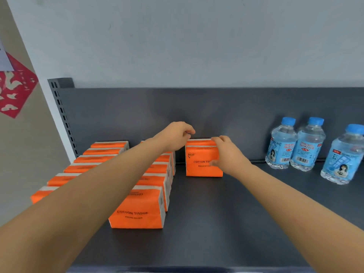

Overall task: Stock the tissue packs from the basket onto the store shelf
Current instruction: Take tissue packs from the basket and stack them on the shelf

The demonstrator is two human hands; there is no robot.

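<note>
Your right hand (224, 152) reached forward over the dark shelf (216, 223) with the arm almost straight, the wrist bent slightly inward. It gripped the tissue pack (199, 164) that stood upright near the back panel (216, 107), with your thumb pressed on the orange front face and your fingers curled over the top right edge, so the pack was clamped between them. The pack's bottom edge rested on the shelf, with its printed face towards you.

Your left hand (175, 136) hung just above the pack's top left corner, the arm stretched diagonally across the two rows to the left. Its fingers were curled in, the thumb close to the fingertips, and nothing showed between them. You could not tell whether the fingertips touched the pack.

The left row (88, 164) and the middle row (141, 205) of orange packs ran from the back panel towards the front edge, each pack upright and touching the next. The held pack stood beside the far end of the middle row, with a narrow gap between them.

Three water bottles (307, 144) stood well to the right, and a red paper cutout (15, 89) hung on the wall at far left
</note>
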